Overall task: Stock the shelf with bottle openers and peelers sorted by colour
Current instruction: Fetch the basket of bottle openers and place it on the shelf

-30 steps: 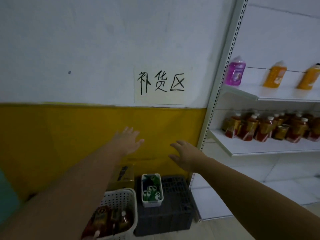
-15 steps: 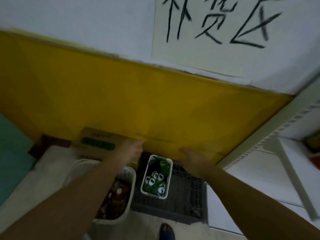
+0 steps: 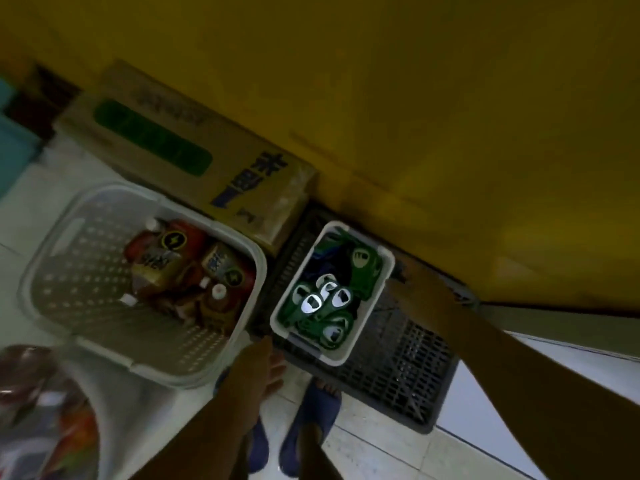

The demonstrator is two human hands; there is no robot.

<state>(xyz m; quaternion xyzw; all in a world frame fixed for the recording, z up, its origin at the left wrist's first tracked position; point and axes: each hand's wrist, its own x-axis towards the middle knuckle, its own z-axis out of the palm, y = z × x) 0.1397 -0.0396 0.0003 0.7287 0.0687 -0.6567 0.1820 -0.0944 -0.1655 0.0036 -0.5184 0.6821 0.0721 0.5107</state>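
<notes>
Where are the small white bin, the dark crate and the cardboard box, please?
small white bin (image 3: 370, 310): head view, right wall.
dark crate (image 3: 408, 358): head view, bare slatted top.
cardboard box (image 3: 156, 147): head view, green label.

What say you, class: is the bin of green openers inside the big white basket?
No, the small white bin sits on the dark crate beside the large basket.

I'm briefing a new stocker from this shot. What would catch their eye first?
The green bottle openers piled in a small white bin on a dark crate at centre, with the left hand near its front corner and the right hand by its right side. Left of it, a large white basket holds red-labelled bottles, below a yellow wall.
</notes>
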